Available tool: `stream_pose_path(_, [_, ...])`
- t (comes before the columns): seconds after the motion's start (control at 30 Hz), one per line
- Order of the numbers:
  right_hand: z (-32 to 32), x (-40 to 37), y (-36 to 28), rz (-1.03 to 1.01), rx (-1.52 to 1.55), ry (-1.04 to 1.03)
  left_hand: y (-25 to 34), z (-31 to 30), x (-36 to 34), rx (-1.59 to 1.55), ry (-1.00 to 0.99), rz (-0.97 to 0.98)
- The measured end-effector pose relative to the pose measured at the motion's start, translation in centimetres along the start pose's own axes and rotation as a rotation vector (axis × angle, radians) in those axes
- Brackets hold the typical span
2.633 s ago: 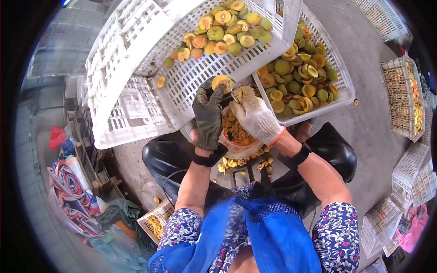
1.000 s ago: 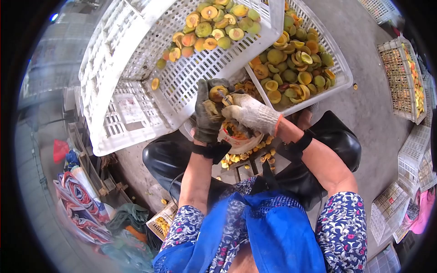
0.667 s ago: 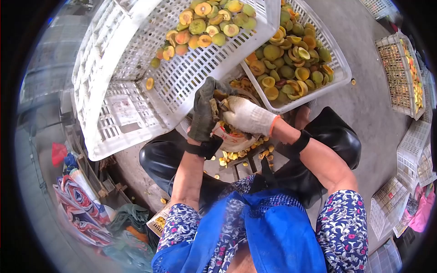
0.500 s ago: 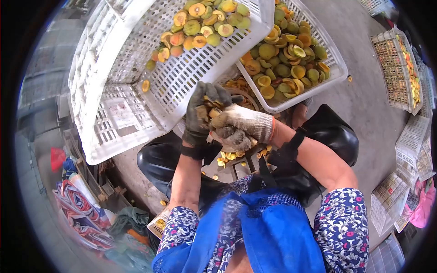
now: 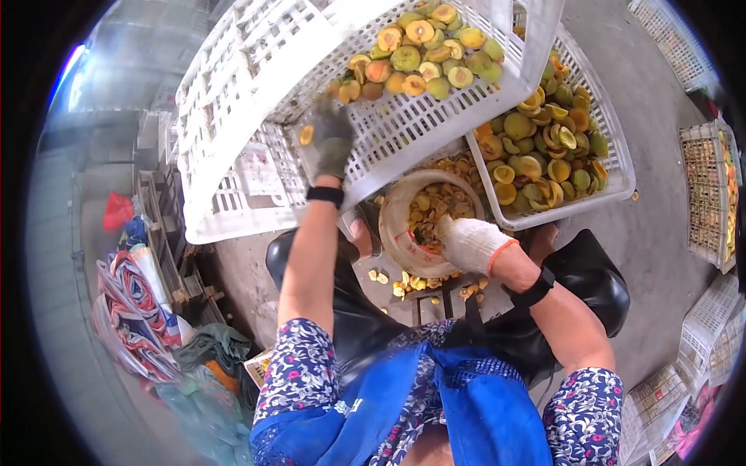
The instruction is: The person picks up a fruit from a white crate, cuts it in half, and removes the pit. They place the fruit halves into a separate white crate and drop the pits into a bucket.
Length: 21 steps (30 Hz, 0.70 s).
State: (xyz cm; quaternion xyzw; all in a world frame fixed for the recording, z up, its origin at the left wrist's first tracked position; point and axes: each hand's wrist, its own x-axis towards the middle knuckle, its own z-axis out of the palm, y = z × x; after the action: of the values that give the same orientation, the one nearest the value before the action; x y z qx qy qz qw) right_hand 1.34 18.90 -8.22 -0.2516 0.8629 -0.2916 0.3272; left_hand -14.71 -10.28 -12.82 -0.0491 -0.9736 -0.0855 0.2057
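Note:
My left hand (image 5: pixel 334 142), in a dark glove, is smeared by motion inside the tilted white crate (image 5: pixel 404 128). Its fingertips are close to the lower left end of a pile of halved yellow-green stone fruit (image 5: pixel 416 58). A single fruit half (image 5: pixel 307 135) lies beside the glove. Lower down, my right hand (image 5: pixel 475 245), in a whitish knit glove, is curled at the right rim of a round bucket (image 5: pixel 392 225). What its fingers hold, if anything, is hidden. Small yellow-brown pieces (image 5: pixel 439 206) lie inside the bucket.
A second white crate (image 5: pixel 622 186) holds hollowed fruit halves at the right. Yellow scraps (image 5: pixel 412 284) lie on the floor below the bucket. More filled crates (image 5: pixel 703 194) stand at the far right; wooden pallets (image 5: pixel 175 256) and cloths (image 5: pixel 136 311) are at the left.
Both hands were together over the bucket, around brownish pieces. They have parted: the left has gone up into the tilted crate, the right down to the bucket's rim. The view has shifted.

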Motion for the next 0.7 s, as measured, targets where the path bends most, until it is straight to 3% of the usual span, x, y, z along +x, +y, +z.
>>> stream_pose_path(0.03, [0.1,0.1,0.3,-0.002,-0.004,0.031,-2.8,0.6,0.6,0.055,-0.059,-0.192])
stream_pose_path(0.1, [0.3,-0.2,0.5,-0.017,-0.003,0.007,-7.8,1.4,0.8,0.330,-0.046,-0.168])
stream_pose_path(0.17, [1.2,-0.3,1.0,-0.165,0.008,0.167,-7.0,-1.0,2.5,0.380,-0.462,-0.363])
stream_pose_path(0.37, [-1.2,-0.1,-0.1,-0.085,0.081,0.059,-4.6,-3.3,2.2,0.412,-0.704,-0.383])
stream_pose_path(0.43, [-1.3,0.2,0.1,-0.062,0.129,0.005,-4.6,-2.8,0.5,0.360,-0.660,-0.328])
stream_pose_path(0.5, [-0.3,1.2,0.9,-0.200,0.066,0.112,-3.3,-2.8,-1.5,0.266,-0.540,-0.311])
stream_pose_path(0.57, [-2.2,1.1,-0.1,-0.232,0.060,0.064,-2.1,-2.3,-3.1,0.201,-0.481,-0.273])
stream_pose_path(0.6, [-1.6,1.7,0.3,-0.238,0.155,0.164,-0.7,-2.6,-3.4,0.200,-0.480,-0.271])
stream_pose_path(0.63, [-1.3,2.1,0.5,-0.241,0.254,0.267,1.2,-3.4,-3.6,0.002,-0.449,-0.360])
stream_pose_path(0.67, [-1.8,2.0,0.5,-0.278,0.134,0.282,3.0,-3.9,-4.0,-0.201,-0.418,-0.448])
stream_pose_path(0.7, [-2.2,1.8,0.2,-0.268,0.133,0.281,4.3,-4.0,-4.6,-0.209,-0.424,-0.446])
